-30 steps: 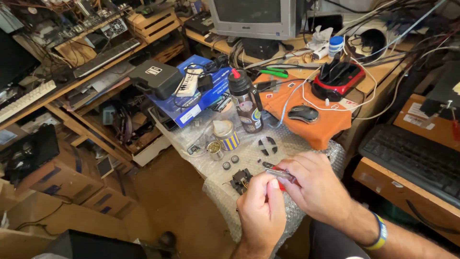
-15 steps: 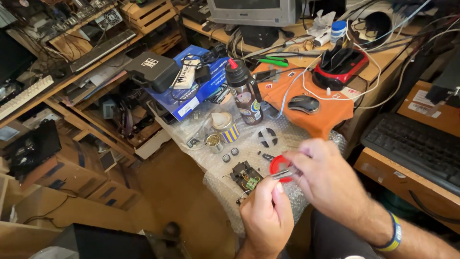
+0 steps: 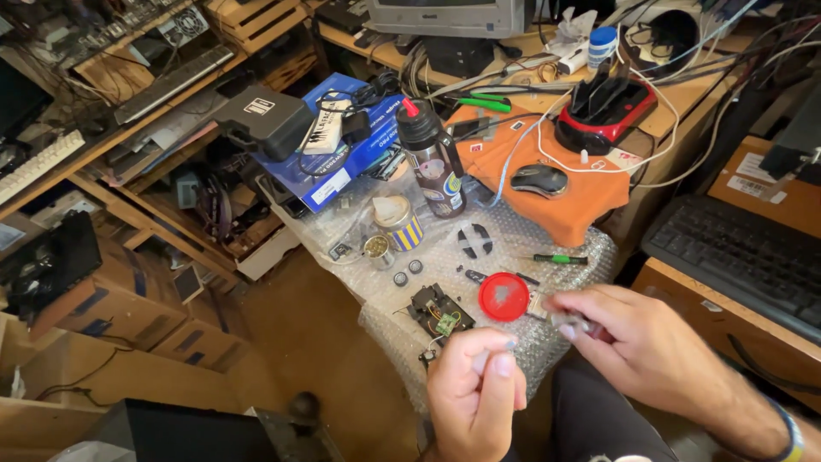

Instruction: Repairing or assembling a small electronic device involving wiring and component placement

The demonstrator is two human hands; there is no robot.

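Observation:
My left hand (image 3: 475, 398) is low in the middle, with thumb and forefinger pinched on a tiny pale part that is too small to identify. My right hand (image 3: 637, 346) is to its right, its fingertips closed on a small blurred grey metal piece. Just beyond both hands a round red lid (image 3: 503, 296) lies on the bubble wrap (image 3: 564, 282). Left of the lid sits a small opened black device with a green circuit board (image 3: 440, 313). The hands do not touch each other.
On the wrap stand a dark bottle with a red nozzle (image 3: 432, 158), a striped tin (image 3: 398, 224), a small green screwdriver (image 3: 560, 258) and small round parts. Behind are a mouse (image 3: 539, 180) on orange cloth, a red-black dock (image 3: 603, 107) and a blue box (image 3: 342, 162). A keyboard (image 3: 744, 257) lies right.
My hands were working together over the red lid and have drawn apart. The right hand moved right, the left dropped lower. The view shifted downward.

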